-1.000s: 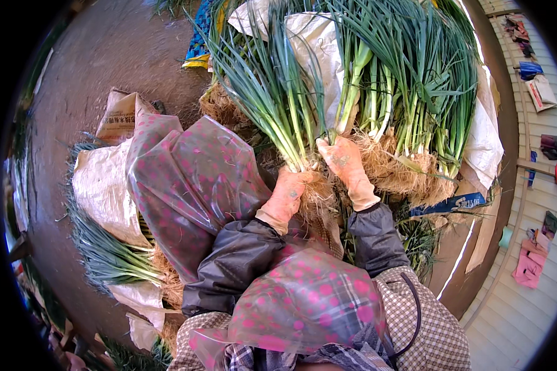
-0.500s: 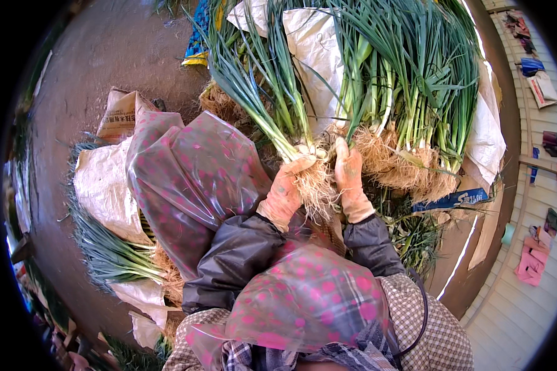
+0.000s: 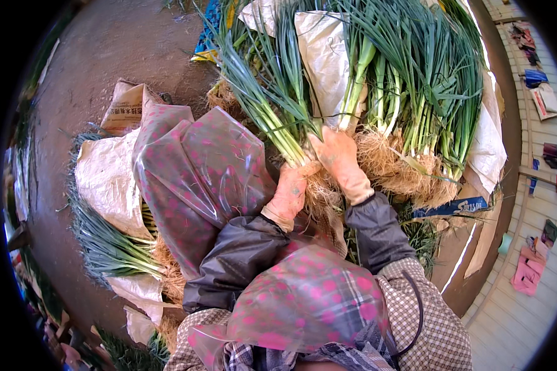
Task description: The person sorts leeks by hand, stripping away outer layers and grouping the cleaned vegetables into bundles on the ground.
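Observation:
Both my hands wear orange rubber gloves. My left hand grips a bunch of green onions just above its pale roots. My right hand is closed round the same bunch from the right, beside the hairy root clump. The long green leaves fan away from me toward the top of the view. A bigger heap of green onions with tangled roots lies just right of my hands on white sacking.
A clear plastic sheet with pink dots covers my left side and lap. Another pile of green onions lies on white sacks at lower left. Bare dirt ground spreads upper left. A pale plank wall runs along the right.
My hands have drawn together on the bunch and lifted it slightly toward me; the right hand moved left from the root heap onto the bunch's stalks.

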Demonstrator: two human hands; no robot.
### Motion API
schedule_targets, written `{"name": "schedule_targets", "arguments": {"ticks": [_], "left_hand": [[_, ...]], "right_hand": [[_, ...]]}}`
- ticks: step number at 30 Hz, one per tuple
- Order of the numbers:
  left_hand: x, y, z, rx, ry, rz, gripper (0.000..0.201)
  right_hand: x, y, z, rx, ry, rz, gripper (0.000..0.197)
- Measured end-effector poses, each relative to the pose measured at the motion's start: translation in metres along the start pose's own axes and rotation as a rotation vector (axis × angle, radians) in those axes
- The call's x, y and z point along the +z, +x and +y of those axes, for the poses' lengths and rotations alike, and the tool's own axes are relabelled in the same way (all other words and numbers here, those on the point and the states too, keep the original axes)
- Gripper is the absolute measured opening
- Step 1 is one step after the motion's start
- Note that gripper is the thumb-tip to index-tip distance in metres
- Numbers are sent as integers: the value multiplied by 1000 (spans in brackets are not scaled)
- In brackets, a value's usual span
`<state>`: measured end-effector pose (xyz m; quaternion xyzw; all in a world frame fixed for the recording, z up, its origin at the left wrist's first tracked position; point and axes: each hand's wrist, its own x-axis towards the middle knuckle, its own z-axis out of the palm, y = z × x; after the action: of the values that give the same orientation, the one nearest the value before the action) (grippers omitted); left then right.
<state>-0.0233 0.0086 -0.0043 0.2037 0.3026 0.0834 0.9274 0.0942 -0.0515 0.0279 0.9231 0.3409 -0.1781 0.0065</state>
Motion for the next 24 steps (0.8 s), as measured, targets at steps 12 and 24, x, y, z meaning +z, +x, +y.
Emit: {"name": "schedule_targets", "arguments": {"ticks": [12,24], "left_hand": [[3,-13,24,-266,-575,-413,26],[-9,-3,25,-174,-254,0,22]], "right_hand": [[-50,-34,-7,46,1643,96,49],[-14,-42,-4,240,1328,46,30]]}}
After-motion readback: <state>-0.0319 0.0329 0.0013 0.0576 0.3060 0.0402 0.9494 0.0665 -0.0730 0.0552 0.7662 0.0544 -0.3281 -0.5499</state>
